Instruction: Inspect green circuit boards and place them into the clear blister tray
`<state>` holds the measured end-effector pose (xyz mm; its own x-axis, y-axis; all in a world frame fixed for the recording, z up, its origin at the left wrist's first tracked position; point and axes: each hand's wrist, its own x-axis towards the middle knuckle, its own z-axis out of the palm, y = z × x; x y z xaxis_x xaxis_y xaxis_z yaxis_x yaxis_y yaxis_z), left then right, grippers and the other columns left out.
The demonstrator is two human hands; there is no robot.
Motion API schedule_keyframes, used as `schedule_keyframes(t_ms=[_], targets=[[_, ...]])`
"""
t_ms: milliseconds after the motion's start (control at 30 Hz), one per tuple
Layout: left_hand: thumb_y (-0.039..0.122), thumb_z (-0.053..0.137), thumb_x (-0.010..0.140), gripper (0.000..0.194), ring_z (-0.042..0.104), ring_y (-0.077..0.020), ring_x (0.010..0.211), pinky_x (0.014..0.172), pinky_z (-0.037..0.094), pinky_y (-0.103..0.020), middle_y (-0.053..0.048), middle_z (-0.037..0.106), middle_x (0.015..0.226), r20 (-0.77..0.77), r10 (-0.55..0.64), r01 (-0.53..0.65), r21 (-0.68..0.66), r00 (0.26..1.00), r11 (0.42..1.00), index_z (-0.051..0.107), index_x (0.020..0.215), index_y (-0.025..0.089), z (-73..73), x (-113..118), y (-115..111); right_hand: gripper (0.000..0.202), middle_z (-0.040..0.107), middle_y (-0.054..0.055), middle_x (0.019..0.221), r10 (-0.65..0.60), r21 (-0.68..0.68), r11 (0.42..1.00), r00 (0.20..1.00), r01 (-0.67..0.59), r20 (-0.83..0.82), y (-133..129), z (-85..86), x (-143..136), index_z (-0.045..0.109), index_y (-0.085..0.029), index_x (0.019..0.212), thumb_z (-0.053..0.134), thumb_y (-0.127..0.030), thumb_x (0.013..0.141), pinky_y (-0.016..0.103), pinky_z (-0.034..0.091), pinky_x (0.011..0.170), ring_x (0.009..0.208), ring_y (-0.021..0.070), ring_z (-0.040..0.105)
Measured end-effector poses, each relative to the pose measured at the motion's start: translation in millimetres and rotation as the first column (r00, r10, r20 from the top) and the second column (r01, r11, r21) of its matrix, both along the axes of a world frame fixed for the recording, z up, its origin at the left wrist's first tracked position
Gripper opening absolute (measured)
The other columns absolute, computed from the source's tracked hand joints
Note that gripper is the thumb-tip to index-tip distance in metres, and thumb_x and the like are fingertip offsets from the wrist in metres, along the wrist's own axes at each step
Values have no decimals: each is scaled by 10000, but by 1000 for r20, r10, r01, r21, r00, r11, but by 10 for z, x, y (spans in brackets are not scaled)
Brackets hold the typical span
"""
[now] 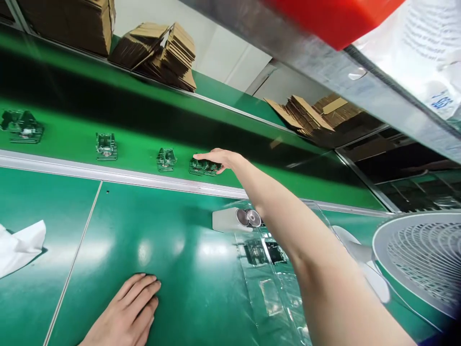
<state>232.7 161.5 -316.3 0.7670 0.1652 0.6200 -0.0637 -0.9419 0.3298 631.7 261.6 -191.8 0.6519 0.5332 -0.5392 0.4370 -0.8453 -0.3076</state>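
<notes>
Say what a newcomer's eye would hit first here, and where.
Probably the right hand, its bare forearm slanting up from the lower right to small circuit boards on the bright green strip beyond the metal rail. Next, likely the red object at the top, right of centre, and the round grey grille at the right edge. The left hand rests on the green worktop, bottom left of centre.

Single head-worn view, facing forward and down, tilted, close above hands [124, 312] [224, 157], green bench [187, 302]
</notes>
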Motion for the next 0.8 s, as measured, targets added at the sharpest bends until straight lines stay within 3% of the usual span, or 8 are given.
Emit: schedule_keyframes(t_ms=[67, 167, 267, 500, 600, 667, 733, 800], targets=[[84, 407, 904, 271, 656, -216, 1077, 931, 573, -373, -94, 717, 1048, -22, 14, -16, -75, 1000, 997, 665, 967, 136, 13, -35, -25, 297, 651, 94, 956, 5, -8, 1000, 996, -4, 88, 41, 60, -165, 646, -119, 972, 736, -354, 813, 362, 598, 702, 823, 187, 616], [92, 437, 902, 241, 648, -250, 1116, 964, 583, -441, -125, 703, 1117, -129, -57, 44, -103, 990, 994, 641, 1027, 116, 54, -95, -13, 125, 595, 49, 753, 36, 5, 999, 985, -38, 170, -38, 225, -364, 605, -99, 847, 671, -197, 806, 315, 564, 644, 674, 146, 577], [93, 461, 897, 204, 656, -271, 1103, 958, 591, -490, -134, 700, 1121, -159, -96, 78, -118, 983, 990, 621, 1022, 112, 78, -141, 34, 65, 584, 27, 740, 77, 50, 994, 966, -92, 248, -207, 429, -584, 577, -120, 867, 607, -164, 830, 232, 508, 572, 604, 102, 542], [119, 457, 907, 210, 662, -276, 1091, 939, 594, -497, -133, 692, 1136, -108, -96, 79, -151, 989, 985, 578, 1076, 147, -6, -184, 45, 24, 614, 44, 681, 247, -49, 968, 918, -244, 311, -444, 759, -1119, 607, -128, 787, 627, -140, 781, 246, 387, 498, 533, 130, 540], [213, 490, 935, 400, 602, -292, 1213, 968, 581, -490, -169, 608, 1301, -70, 43, -60, -255, 997, 965, 459, 1333, 183, -18, -212, 61, 43, 660, 54, 792, 334, -40, 941, 910, -335, 246, -546, 745, -1458, 608, -132, 854, 602, -168, 830, 221, 400, 502, 575, 113, 559], [311, 551, 923, 622, 530, -331, 1304, 978, 567, -525, -209, 490, 1430, -76, 176, -192, -359, 981, 913, 297, 1480, 204, -12, -225, 76, 63, 683, 22, 847, 432, -30, 901, 896, -432, 103, -633, 649, -1744, 610, -157, 879, 619, -212, 849, 193, 423, 507, 591, 92, 579], [390, 618, 879, 818, 471, -375, 1354, 983, 544, -582, -230, 394, 1497, -101, 251, -269, -441, 963, 856, 169, 1542, 221, -7, -225, 85, 151, 698, -3, 863, 536, -34, 843, 844, -536, -28, -681, 527, -1974, 619, -177, 918, 672, -299, 846, 194, 439, 509, 565, 86, 588], [413, 655, 844, 895, 439, -392, 1373, 999, 519, -615, -226, 369, 1513, -104, 260, -277, -481, 960, 832, 137, 1552, 233, -14, -213, 86, 249, 710, 7, 915, 607, -52, 794, 794, -606, 21, -622, 435, -2047, 634, -188, 972, 693, -396, 847, 220, 486, 584, 631, 118, 638]])
